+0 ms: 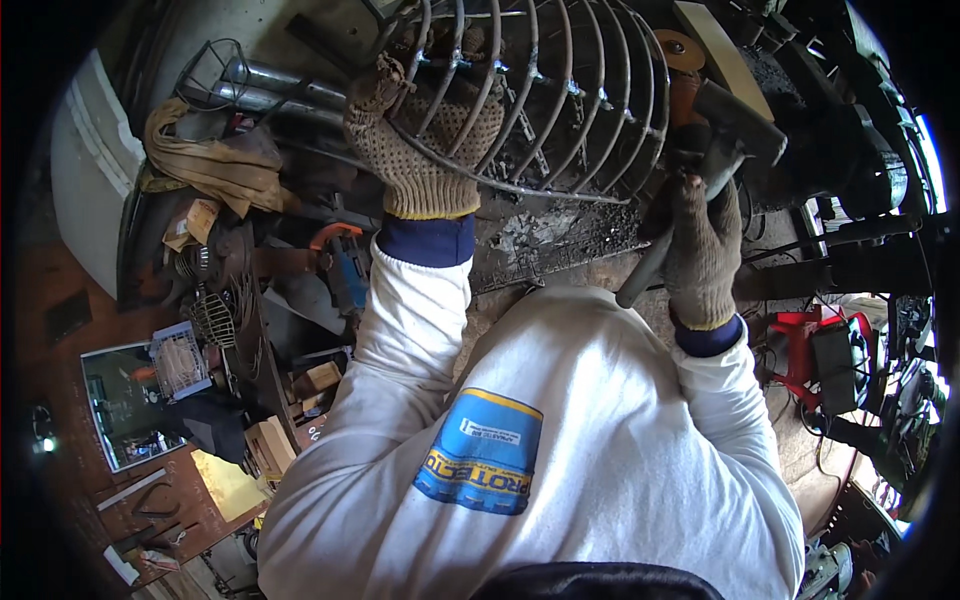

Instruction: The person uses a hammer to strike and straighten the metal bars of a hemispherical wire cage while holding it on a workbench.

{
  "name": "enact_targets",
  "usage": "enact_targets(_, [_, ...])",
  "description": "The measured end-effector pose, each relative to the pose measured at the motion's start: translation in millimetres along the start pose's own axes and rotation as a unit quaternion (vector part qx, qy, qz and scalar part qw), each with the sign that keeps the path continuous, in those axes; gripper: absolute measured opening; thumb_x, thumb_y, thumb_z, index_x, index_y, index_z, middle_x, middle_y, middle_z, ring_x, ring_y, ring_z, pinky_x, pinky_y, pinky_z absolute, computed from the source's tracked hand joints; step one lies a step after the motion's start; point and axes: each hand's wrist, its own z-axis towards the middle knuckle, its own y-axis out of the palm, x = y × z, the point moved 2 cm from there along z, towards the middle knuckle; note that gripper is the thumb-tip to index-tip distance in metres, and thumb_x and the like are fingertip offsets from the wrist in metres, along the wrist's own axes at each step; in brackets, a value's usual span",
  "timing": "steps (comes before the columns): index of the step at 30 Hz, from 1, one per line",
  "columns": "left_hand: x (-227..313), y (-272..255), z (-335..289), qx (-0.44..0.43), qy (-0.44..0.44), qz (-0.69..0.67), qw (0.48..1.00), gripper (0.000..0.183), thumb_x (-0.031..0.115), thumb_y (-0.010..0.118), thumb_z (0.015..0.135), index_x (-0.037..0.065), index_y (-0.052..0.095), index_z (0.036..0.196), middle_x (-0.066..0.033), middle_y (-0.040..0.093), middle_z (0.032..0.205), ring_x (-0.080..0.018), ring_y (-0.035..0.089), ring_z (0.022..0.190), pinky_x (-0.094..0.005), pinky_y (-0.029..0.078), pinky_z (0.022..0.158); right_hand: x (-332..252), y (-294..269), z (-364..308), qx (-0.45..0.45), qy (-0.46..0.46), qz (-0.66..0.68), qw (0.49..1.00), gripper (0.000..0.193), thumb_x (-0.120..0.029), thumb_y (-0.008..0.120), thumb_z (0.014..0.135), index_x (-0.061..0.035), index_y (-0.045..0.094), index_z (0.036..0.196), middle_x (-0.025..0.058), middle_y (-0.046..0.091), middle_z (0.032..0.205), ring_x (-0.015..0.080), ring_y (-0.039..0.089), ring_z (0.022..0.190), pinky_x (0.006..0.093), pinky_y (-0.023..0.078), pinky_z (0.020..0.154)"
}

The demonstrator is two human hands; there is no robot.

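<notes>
A cage of curved, welded metal rods [537,72] spans the top middle of the head view. My left hand [425,150], in a knitted work glove, is closed around rods at its left side. To the right of the cage, my gloved right hand [703,250] grips a hammer [741,122] by its metal handle. The hammer's dark head is raised beside the cage's right side and does not appear to touch it. Part of the handle is hidden behind my glove.
The dark, dirty workbench [545,238] lies under the cage. An angle grinder with a tan disc [679,50] lies close to the hammer. Brown cloth [215,165] and shiny metal tubes [285,88] are at left. A red stool [795,355] stands at right.
</notes>
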Motion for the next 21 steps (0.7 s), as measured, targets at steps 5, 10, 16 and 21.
enact_targets(5, [-5.7, -8.7, 5.4, 0.001, -0.022, 0.014, 1.0, 0.044, 0.028, 0.055, 0.088, 0.0, 0.065, 0.12, -0.023, 0.065, 0.12, -0.0401, 0.066, 0.103, -0.0546, 0.056, 0.09, -4.7, -1.0, 13.0, -0.003, 0.08, 0.12, 0.99, 0.033, -0.027, 0.052, 0.103, -0.003, 0.052, 0.125, 0.0063, 0.064, 0.103, 0.0133, 0.065, 0.086, 0.0268, 0.055, 0.071])
enact_targets(10, [-22.3, -15.5, -0.5, 0.026, -0.053, 0.013, 0.998, 0.046, 0.03, 0.055, 0.088, 0.001, 0.064, 0.122, -0.0228, 0.064, 0.122, -0.0391, 0.064, 0.108, -0.0524, 0.053, 0.094, -8.7, 4.8, 14.9, -0.027, 0.154, 0.322, 0.934, 0.036, -0.024, 0.056, 0.101, -0.0029, 0.049, 0.128, 0.0084, 0.064, 0.107, 0.0187, 0.065, 0.095, 0.0332, 0.056, 0.081])
enact_targets(16, [-26.7, -6.0, 1.8, 0.039, -0.085, 0.009, 0.996, 0.041, 0.03, 0.055, 0.093, 0.001, 0.064, 0.122, -0.0203, 0.066, 0.12, -0.0391, 0.065, 0.107, -0.0522, 0.055, 0.091, -19.2, 6.8, 12.5, -0.062, 0.167, 0.427, 0.887, 0.038, -0.016, 0.062, 0.095, 0.0011, 0.052, 0.127, 0.0121, 0.065, 0.109, 0.0215, 0.067, 0.096, 0.0344, 0.057, 0.081])
enact_targets(21, [-20.8, -7.1, 3.2, 0.101, -0.08, 0.121, 0.984, 0.043, 0.037, 0.054, 0.098, 0.005, 0.063, 0.124, -0.0197, 0.065, 0.123, -0.0383, 0.064, 0.108, -0.0575, 0.053, 0.092, -5.4, -7.5, 18.3, -0.087, 0.177, 0.493, 0.848, 0.043, -0.018, 0.061, 0.094, 0.0023, 0.05, 0.131, 0.015, 0.065, 0.112, 0.0249, 0.067, 0.1, 0.0379, 0.057, 0.087])
